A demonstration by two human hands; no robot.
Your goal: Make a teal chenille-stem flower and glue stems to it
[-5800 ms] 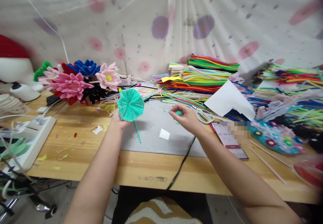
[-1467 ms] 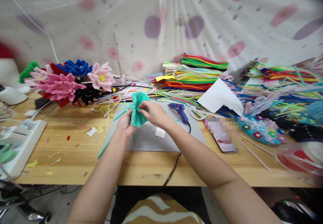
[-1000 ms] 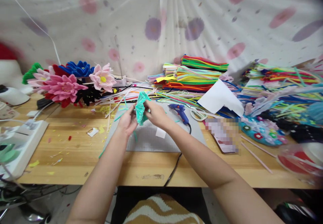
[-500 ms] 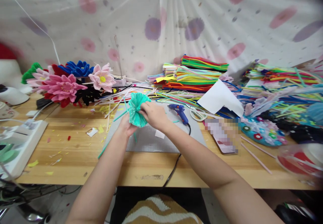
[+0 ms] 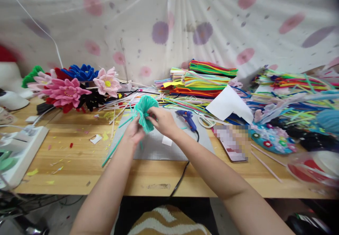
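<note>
Both of my hands are on a turquoise pipe-cleaner flower [image 5: 145, 105] with ruffled, ribbed petals, held up over a grey mat [image 5: 172, 153]. My left hand [image 5: 134, 132] grips it from the lower left, thumb against the petals. From the right, the fingertips of my right hand [image 5: 162, 121] pinch at its middle; the exact spot is covered by the fingers. Loose turquoise pipe cleaners [image 5: 113, 151] lie by the mat's left edge. To the right of my hands rests a blue glue gun [image 5: 187, 118], beside a pair of scissors [image 5: 207, 121].
Finished fuzzy flowers [image 5: 67, 90] stand at the back left. Bundles of coloured pipe cleaners [image 5: 209, 79] are stacked behind the mat. A white paper piece [image 5: 230, 102] and a phone-like object [image 5: 233, 145] are at the right. A power strip [image 5: 29, 154] sits far left.
My left hand has shifted slightly, its thumb now higher against the petals. The flower has turned a little, and my right fingers stay pinched at its middle.
</note>
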